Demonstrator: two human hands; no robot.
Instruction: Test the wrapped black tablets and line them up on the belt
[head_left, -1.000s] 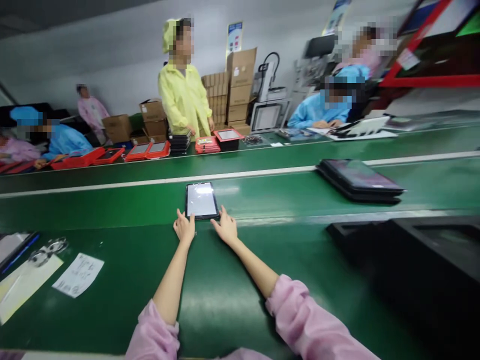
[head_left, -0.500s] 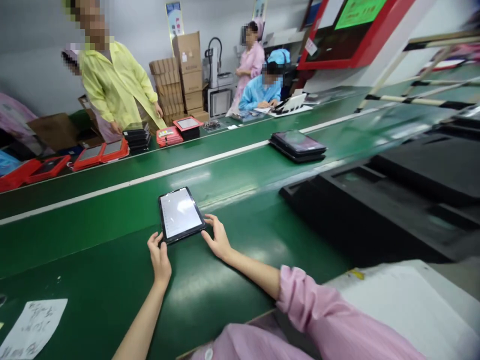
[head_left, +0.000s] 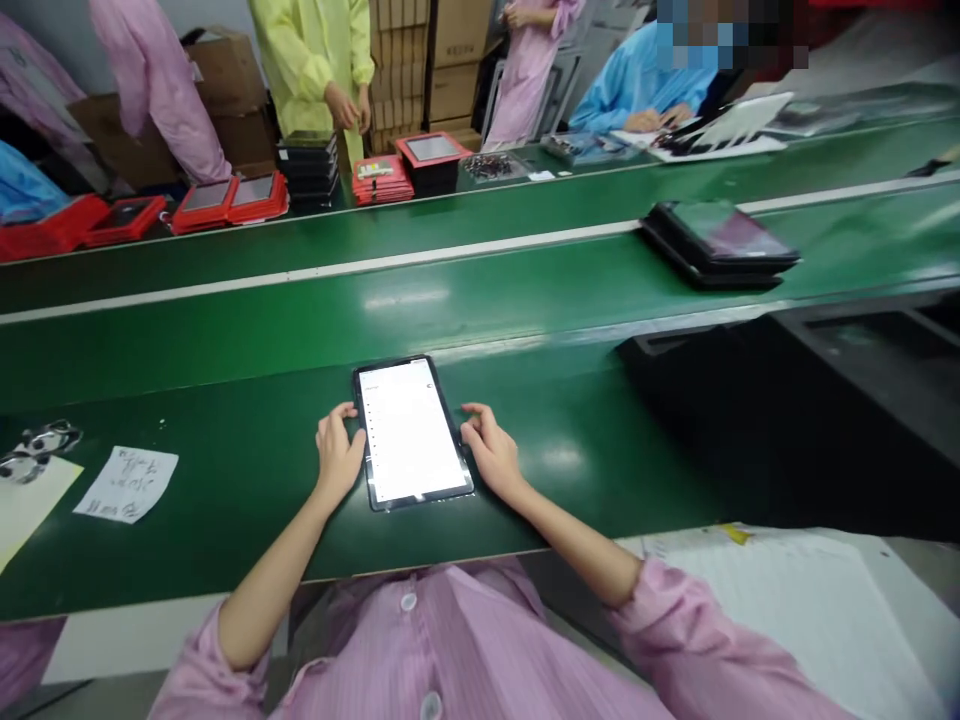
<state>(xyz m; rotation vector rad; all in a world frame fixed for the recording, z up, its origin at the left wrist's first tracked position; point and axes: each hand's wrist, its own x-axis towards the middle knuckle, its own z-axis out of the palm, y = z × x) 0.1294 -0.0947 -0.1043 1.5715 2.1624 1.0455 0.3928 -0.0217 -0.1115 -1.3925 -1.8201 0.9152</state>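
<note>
A tablet (head_left: 412, 430) with a lit white screen and black border lies on the green bench in front of me, its upper end leaning slightly left. Clear film shows at its lower edge. My left hand (head_left: 339, 455) is at its left side, with thumb and fingertips against the edge. Close by the right edge is my right hand (head_left: 493, 452), fingers curved and apart, with a small gap to the tablet. Both forearms come from rolled pink sleeves.
A handwritten paper slip (head_left: 129, 485) lies left on the bench (head_left: 247, 520). Stacked black tablets (head_left: 720, 245) sit on the belt at right, beyond a black tray (head_left: 750, 430). Across the belt are red-cased tablets (head_left: 259, 195), a black stack (head_left: 307, 170) and co-workers.
The tablet has come closer to me and turned more upright in view, with both hands beside it. The right hand has come slightly away from its edge. My view has tilted downward.
</note>
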